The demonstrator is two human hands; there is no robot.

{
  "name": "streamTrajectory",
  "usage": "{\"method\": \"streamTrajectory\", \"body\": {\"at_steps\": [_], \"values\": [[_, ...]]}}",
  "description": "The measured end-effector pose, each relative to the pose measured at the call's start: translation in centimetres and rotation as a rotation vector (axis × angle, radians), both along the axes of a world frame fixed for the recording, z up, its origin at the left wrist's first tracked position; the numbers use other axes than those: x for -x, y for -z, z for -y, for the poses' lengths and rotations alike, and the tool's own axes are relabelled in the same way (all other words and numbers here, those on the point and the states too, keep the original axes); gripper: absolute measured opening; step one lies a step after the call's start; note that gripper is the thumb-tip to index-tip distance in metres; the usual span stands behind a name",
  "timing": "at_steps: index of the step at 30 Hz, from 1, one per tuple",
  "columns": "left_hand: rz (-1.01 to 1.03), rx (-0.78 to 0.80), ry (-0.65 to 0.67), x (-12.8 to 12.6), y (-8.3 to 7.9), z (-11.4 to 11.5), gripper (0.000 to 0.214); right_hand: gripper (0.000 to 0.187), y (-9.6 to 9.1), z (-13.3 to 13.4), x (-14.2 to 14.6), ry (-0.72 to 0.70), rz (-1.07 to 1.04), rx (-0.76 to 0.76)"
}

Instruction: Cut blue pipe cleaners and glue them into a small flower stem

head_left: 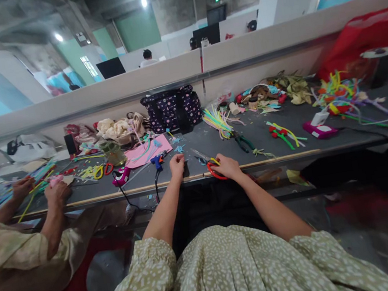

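Note:
At the near edge of the grey table, my left hand [178,166] is closed in a pinch. Anything between its fingertips is too small to make out. My right hand [227,165] has its fingers on the red-and-yellow handles of a pair of scissors [216,167], whose blades point away to the left. Small light-blue pieces [179,149] lie just beyond my left hand, and a blue glue gun [157,161] rests to its left. Dark-handled pliers [243,141] lie beyond my right hand, by a bundle of pastel pipe cleaners [218,121].
On the left a co-worker's hands [56,191] handle something pink. A pink sheet [150,150], a jar [113,154] and a dotted bag [173,111] stand or lie farther back. Right of me are red-and-green pipe-cleaner pieces [281,135] and a magenta device [320,129] with a cord.

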State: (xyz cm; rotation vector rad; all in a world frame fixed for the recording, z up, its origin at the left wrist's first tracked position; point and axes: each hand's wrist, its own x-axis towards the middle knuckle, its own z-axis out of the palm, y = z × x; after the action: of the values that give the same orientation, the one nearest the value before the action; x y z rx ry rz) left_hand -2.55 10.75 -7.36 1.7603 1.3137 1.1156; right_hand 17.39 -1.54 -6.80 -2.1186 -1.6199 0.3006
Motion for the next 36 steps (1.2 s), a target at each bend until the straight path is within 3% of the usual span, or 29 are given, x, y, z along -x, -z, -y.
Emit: {"method": "streamTrajectory", "body": {"at_steps": [6,11,16,21,30,36], "values": [[-0.129,0.011,-0.023,-2.4,0.3,1.2,0.005,0.04,0.3,-0.8,-1.1,0.029,-0.114,-0.036],[-0.252,0.086,-0.033,-4.7,-0.5,1.8,0.025,0.038,0.2,-0.6,-0.9,0.034,-0.142,-0.046],[-0.252,0.14,-0.025,-4.8,-0.5,1.9,0.03,0.037,0.1,-0.4,-0.6,0.043,-0.141,-0.044],[-0.045,0.143,-0.045,-4.0,0.1,1.6,0.027,0.037,0.0,-0.2,-0.6,0.04,-0.133,-0.043],[0.597,0.206,-0.047,-4.1,0.5,0.9,0.035,0.034,0.0,0.2,-0.6,0.005,-0.108,-0.048],[0.823,0.247,0.024,-3.4,1.1,0.8,0.034,0.035,-0.4,0.8,0.0,0.028,-0.077,-0.05]]}}
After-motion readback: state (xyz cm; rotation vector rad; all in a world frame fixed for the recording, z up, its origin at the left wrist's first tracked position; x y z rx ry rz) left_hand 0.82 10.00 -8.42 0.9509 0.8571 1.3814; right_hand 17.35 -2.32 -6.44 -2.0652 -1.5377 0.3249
